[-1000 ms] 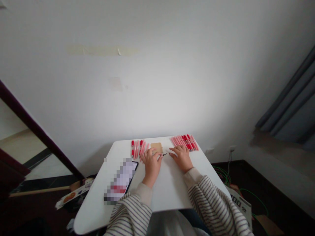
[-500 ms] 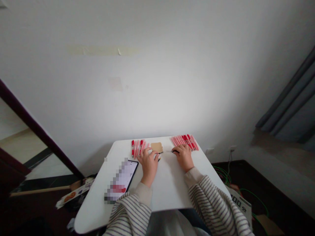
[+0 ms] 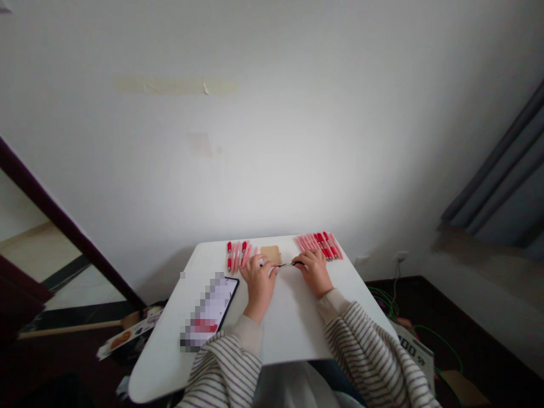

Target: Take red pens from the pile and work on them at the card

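My left hand [image 3: 258, 283] is closed in a pinch on a thin black-tipped pen part [image 3: 280, 265] over the middle of the white table. My right hand [image 3: 315, 273] pinches a slim pen piece with a black section [image 3: 298, 262] and a clear, pale length pointing left. The two pieces lie in one line, their ends meeting or nearly so; I cannot tell which. Behind the left fingers is a small tan pad [image 3: 271, 253]. Red and pink pens [image 3: 235, 258] lie in a row beside my left hand, and more red and pink pens [image 3: 318, 243] lie beyond my right hand.
A phone [image 3: 212, 311] with a lit, partly pixelated screen lies on the left of the white table [image 3: 293, 334]. The wall [image 3: 272, 170] stands right behind the table. Green cable [image 3: 389, 300] and a printed box [image 3: 414, 348] are on the floor at right.
The pen pieces have come closer together, closing the gap between them. My right hand has shifted slightly left and my left hand slightly right.
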Available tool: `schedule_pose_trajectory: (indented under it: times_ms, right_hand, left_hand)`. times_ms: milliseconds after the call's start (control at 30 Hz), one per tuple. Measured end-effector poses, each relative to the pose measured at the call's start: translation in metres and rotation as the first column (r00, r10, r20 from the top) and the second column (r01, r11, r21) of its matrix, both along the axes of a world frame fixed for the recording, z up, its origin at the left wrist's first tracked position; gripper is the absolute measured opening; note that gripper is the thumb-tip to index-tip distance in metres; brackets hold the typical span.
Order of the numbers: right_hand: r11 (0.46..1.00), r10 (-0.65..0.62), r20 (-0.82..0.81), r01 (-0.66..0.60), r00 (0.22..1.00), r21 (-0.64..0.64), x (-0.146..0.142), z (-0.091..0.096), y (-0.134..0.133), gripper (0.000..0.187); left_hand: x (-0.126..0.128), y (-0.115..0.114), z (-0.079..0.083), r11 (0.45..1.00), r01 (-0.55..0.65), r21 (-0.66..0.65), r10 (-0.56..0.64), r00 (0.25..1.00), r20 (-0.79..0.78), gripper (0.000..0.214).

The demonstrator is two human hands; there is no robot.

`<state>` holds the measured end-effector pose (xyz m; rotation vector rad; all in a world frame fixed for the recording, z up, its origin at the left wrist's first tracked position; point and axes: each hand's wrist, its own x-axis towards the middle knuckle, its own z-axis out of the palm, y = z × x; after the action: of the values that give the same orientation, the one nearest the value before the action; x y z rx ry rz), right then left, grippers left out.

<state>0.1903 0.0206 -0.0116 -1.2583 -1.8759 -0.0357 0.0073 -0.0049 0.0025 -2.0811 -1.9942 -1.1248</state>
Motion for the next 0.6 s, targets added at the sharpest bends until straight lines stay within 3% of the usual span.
schedule_pose_trajectory:
  times_ms: [333,600]
  right_hand:
    - [0.997,0.08,0.01,-0.08,0.997,-0.013,-0.001,-0.003,0.003,0.017]
    - [0.996,0.072,-0.199,-0.08,0.977,-0.033,0.004,-0.009,0.011,0.015]
  left_hand:
    - [0.0,0.003,-0.004,0.998,0.041,0.046,-0.042,0.999,0.023,0.012]
    - [-0.004,-0.002,-0.003,1.0,-0.025,0.009,0.025,0.999,-0.045,0.022]
